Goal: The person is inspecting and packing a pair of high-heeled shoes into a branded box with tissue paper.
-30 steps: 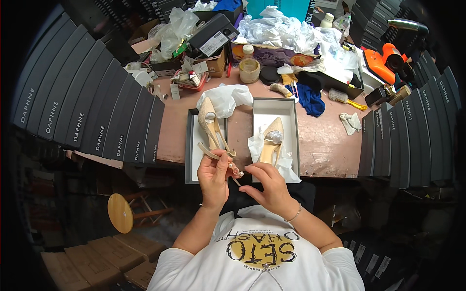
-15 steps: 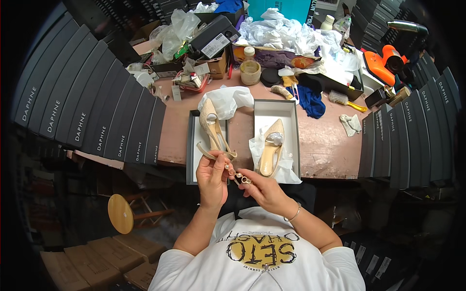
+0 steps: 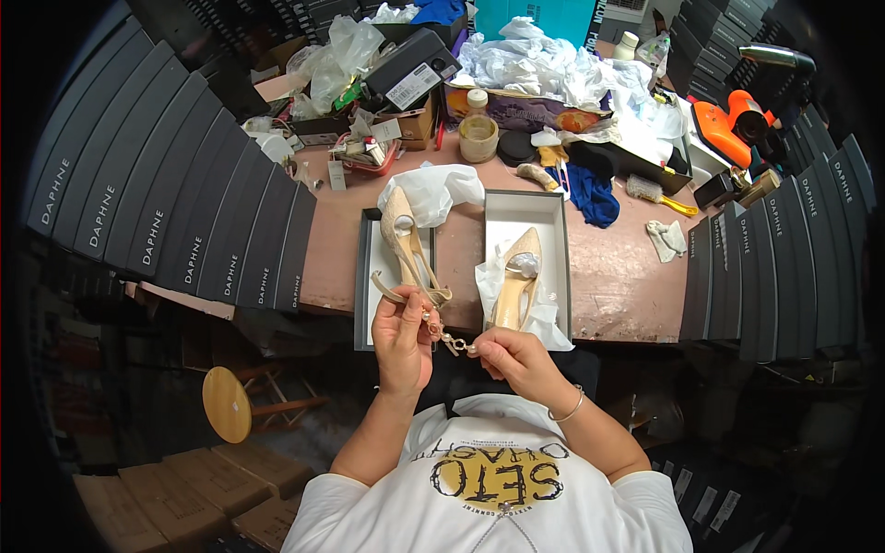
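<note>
Holding one beige slingback shoe (image 3: 407, 247) by its heel end, the left hand (image 3: 403, 334) is closed round the strap near the table (image 3: 627, 276) edge, toe pointing away over the open box lid (image 3: 369, 276). The right hand (image 3: 513, 358) pinches a small beaded strap trim (image 3: 449, 338) between thumb and fingertips, stretched from the shoe toward that hand. Step in hand, by judgement: fitting or fastening the trim at the strap; whether it is already hooked cannot be told at this size. The next move probably calls for a steady shoe and fine fingertip work at the buckle. The matching shoe (image 3: 518, 276) lies on tissue in the box (image 3: 525, 207) beside it. Behind: a jar (image 3: 478, 136), a blue cloth (image 3: 595, 194), crumpled wrapping, stacked dark boxes (image 3: 175, 203) either side.
</note>
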The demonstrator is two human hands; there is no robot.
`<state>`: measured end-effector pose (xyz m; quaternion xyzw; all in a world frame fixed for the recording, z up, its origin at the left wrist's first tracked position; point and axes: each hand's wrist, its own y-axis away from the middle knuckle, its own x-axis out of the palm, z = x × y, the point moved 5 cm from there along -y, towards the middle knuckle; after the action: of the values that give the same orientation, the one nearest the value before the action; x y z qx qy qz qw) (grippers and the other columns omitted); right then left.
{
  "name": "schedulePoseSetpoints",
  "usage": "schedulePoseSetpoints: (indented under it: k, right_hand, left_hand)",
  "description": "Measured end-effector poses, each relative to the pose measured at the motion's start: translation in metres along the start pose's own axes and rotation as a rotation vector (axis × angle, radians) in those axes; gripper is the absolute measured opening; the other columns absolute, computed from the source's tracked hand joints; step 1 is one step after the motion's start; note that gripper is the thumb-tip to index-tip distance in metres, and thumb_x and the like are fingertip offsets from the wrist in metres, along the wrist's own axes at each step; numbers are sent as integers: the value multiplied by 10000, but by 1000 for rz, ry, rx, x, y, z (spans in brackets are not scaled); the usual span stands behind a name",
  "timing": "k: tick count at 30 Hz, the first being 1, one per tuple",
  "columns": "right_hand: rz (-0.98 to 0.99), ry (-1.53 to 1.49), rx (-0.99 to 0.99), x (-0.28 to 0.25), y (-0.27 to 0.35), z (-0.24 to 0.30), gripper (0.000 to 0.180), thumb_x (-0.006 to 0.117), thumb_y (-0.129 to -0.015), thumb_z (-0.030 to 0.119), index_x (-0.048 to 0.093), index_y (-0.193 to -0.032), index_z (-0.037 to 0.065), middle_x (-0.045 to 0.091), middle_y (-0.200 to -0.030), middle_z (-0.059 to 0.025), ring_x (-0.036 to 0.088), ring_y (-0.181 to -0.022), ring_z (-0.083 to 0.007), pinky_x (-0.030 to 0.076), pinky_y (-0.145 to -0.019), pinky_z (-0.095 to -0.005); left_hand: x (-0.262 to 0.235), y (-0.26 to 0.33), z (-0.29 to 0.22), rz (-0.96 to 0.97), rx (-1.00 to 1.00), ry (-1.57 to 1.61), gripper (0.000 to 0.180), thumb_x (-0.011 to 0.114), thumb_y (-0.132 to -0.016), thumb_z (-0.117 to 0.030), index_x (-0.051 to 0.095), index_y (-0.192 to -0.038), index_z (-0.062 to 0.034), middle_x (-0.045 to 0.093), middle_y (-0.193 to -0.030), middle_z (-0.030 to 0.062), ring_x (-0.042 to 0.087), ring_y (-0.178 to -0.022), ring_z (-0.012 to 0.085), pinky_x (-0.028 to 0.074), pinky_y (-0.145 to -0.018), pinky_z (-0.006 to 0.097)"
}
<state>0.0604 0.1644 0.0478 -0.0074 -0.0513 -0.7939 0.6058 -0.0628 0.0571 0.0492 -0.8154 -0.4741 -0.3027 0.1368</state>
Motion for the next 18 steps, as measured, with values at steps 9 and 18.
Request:
schedulePoseSetpoints:
  k: [9, 18]
  right_hand:
    - [117, -258, 327, -7, 19, -22, 233, 538, -968, 138, 594, -1151, 5, 614, -823, -39, 522, -593, -65, 449, -534, -199]
    - [-78, -132, 323, -51, 49, -28, 220, 513, -950, 72, 624, -1110, -31, 643, -795, -39, 556, -613, -76, 467, -574, -197]
  left_hand:
    - [-23, -19, -19, -79, 71, -75, 137, 566, -956, -163, 563, -1029, -47, 580, -800, 31, 565, -646, 106, 454, -548, 235]
    - [-32, -8, 6, 30, 8, -305, 236, 541, -971, -191, 612, -1096, -4, 662, -929, 76, 640, -772, 113, 540, -687, 242]
